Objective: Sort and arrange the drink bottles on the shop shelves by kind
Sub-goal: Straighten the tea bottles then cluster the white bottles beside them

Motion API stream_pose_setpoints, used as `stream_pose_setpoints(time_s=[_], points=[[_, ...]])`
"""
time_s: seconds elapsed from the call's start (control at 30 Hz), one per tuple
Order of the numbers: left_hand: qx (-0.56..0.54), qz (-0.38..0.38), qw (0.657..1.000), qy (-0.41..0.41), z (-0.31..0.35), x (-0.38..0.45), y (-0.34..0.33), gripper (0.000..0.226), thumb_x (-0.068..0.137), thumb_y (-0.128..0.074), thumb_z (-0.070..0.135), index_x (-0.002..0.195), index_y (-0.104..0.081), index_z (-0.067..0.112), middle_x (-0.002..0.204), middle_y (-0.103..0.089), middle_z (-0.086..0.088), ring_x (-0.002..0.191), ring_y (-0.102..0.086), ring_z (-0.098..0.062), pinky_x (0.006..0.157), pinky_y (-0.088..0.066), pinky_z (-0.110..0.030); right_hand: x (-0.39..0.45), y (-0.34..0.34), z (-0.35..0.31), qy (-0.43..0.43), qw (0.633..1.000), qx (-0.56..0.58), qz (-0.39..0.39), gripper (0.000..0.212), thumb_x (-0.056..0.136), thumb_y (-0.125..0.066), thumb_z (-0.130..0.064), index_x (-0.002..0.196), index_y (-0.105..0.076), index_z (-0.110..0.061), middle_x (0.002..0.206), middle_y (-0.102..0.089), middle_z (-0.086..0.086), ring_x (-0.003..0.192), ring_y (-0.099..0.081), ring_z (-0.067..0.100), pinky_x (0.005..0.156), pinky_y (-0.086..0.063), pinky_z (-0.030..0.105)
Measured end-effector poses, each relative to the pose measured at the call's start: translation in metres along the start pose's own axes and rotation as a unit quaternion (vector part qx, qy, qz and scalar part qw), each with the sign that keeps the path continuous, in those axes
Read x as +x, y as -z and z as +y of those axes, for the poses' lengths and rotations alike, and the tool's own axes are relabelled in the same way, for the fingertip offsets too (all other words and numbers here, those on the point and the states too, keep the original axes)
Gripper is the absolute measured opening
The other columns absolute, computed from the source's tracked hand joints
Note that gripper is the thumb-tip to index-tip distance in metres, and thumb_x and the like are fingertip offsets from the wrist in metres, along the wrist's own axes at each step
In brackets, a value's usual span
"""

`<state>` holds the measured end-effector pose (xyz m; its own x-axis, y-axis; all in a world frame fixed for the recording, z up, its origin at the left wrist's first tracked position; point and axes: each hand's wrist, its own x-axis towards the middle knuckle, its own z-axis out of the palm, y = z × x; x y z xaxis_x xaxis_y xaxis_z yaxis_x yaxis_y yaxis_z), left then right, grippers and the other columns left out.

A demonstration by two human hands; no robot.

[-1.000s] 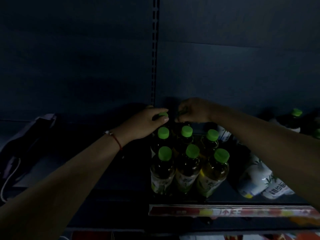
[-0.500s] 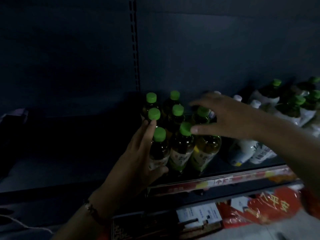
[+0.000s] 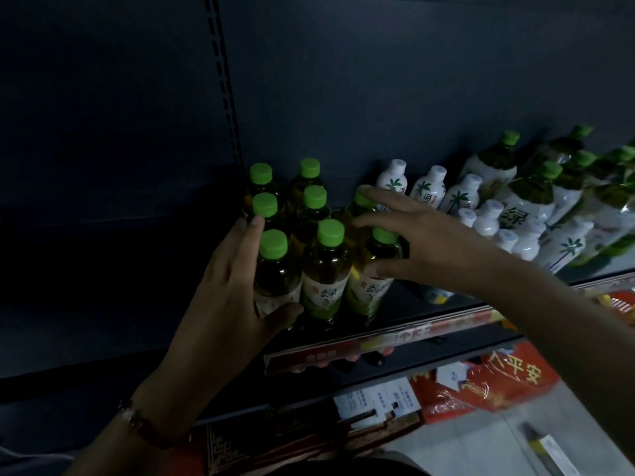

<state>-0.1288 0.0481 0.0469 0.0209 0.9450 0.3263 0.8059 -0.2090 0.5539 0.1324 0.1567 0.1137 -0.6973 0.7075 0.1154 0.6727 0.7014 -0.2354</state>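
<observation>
Several green-capped green tea bottles [image 3: 324, 269] stand in three short rows at the left end of a dark shelf [image 3: 395, 334]. My left hand [image 3: 233, 286] lies flat against the left side of the front-left bottle [image 3: 275, 273], fingers straight and thumb across its label. My right hand [image 3: 422, 245] reaches in from the right. Its index finger and thumb close round the neck of the front-right bottle [image 3: 371, 286], and its other fingers rest on the green cap [image 3: 360, 197] behind.
White coconut drink bottles [image 3: 460, 197] stand right of the tea group. Bigger green-capped bottles [image 3: 529, 194] crowd the far right. A slotted upright [image 3: 223, 80] divides the back panel, with a dark bare shelf to its left. Red packages [image 3: 488, 383] and boxes lie below.
The view has moved closer to the shelf. My right hand has dropped from above the caps onto the right-hand bottles. My left hand stays against the left side of the group.
</observation>
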Motion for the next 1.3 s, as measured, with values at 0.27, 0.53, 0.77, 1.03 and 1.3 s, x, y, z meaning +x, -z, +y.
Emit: stream_pose_setpoints(time_s=[0.27,0.53,0.77,1.03,1.3], points=[[-0.034,0.055,0.984,-0.164,0.118,0.005,-0.038,0.052,0.090,-0.059,0.038,0.140,-0.048,0.027,0.130,-0.048,0.020,0.123,-0.039,0.005,0.103,-0.022,-0.002,-0.060,0.020,0.076,-0.110,0.987,0.049,0.107,0.045,0.088,-0.061,-0.045,0.128,-0.059,-0.025,0.134,-0.052,-0.007,0.121,-0.045,0.004,0.095,-0.035,0.014],[-0.089,-0.068,0.994,0.009,0.179,0.076,-0.195,0.074,0.088,-0.066,0.048,0.152,-0.029,0.036,0.143,-0.033,0.007,0.124,-0.044,-0.010,0.102,-0.042,-0.029,-0.121,0.009,0.177,-0.205,0.971,0.111,0.054,0.044,0.087,-0.068,-0.038,0.128,-0.057,-0.030,0.122,-0.061,-0.003,0.101,-0.061,0.016,0.084,-0.051,0.035],[-0.053,-0.081,0.994,0.044,0.164,0.091,-0.210,0.075,0.082,-0.078,0.026,0.143,-0.036,0.036,0.140,-0.038,0.006,0.125,-0.045,-0.015,0.101,-0.041,-0.029,-0.120,-0.001,0.202,-0.135,0.981,0.118,0.078,0.042,0.081,-0.072,-0.045,0.118,-0.055,-0.038,0.094,-0.066,-0.007,0.083,-0.062,0.015,0.070,-0.052,0.033],[-0.025,-0.121,0.991,0.055,0.161,0.078,-0.185,0.075,0.086,-0.076,0.031,0.139,-0.027,0.050,0.104,-0.064,0.012,0.081,-0.062,0.005,0.066,-0.045,-0.009,-0.113,0.000,0.205,-0.067,0.983,0.167,0.049,0.032,0.088,-0.067,-0.029,0.117,-0.057,-0.040,0.077,-0.062,-0.010,0.069,-0.057,-0.005,0.055,-0.039,0.008],[-0.087,-0.100,0.989,0.066,0.156,0.081,-0.192,0.081,0.084,-0.079,0.033,0.141,-0.025,0.050,0.133,-0.052,0.019,0.114,-0.056,0.003,0.090,-0.045,-0.012,-0.109,-0.008,0.199,-0.060,0.978,0.186,0.070,0.034,0.087,-0.067,-0.028,0.119,-0.059,-0.037,0.078,-0.060,-0.016,0.069,-0.058,-0.003,0.061,-0.046,0.019]])
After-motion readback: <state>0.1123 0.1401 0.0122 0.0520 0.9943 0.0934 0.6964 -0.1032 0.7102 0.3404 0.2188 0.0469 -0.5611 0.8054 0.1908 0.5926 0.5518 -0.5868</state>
